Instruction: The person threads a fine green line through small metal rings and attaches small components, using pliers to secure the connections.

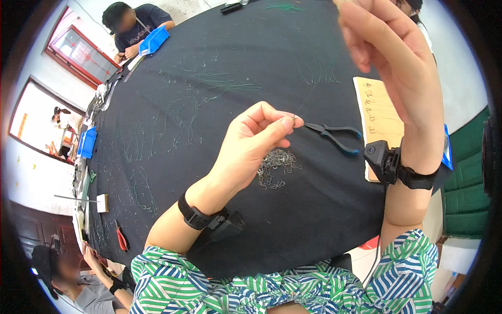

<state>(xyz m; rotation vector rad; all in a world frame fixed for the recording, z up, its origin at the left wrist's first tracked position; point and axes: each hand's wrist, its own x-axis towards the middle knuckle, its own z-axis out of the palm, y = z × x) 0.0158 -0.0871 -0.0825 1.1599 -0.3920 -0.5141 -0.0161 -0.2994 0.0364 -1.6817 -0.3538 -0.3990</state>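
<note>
A wide surface (209,63) draped in black cloth fills the view, strewn with faint green threads. The left hand (251,146) has its grip pressed together, thumb and forefinger pinching a small metal hook (294,119) at the fingertips. From that pinch a thin line (309,97) runs up and to the right, its long axis slanting toward the raised right hand (392,57), whose grip looks closed on the line's far end. Just below the pinch lies a pile of hooks (274,166); just right of it, blue-handled pliers (334,135), handles pointing right, beside a tan card (379,112).
</note>
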